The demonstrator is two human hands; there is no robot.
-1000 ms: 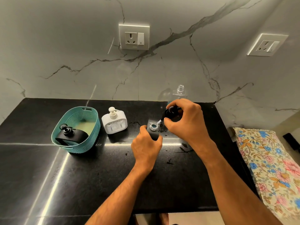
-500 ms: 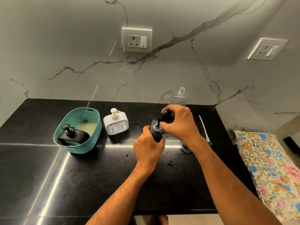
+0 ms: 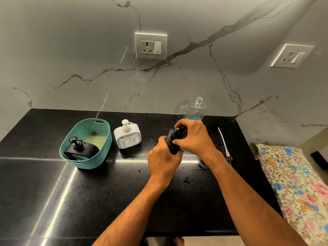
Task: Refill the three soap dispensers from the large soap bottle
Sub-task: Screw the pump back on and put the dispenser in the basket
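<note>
I read this as late in the job: my left hand grips the black dispenser at mid-table, fingers curled round its body, while my right hand pinches its pump head, seated in the neck. A second ago the neck was open, the pump lifted beside it. The large soap bottle stands uncapped behind, nearly drained.

View: one head-worn wide-angle camera, the only view.
Position: above the near edge of the black counter.
Facing: forward and down, toward the marble wall behind the counter.
Range: near; forearms enter from the bottom edge, over the counter.
</note>
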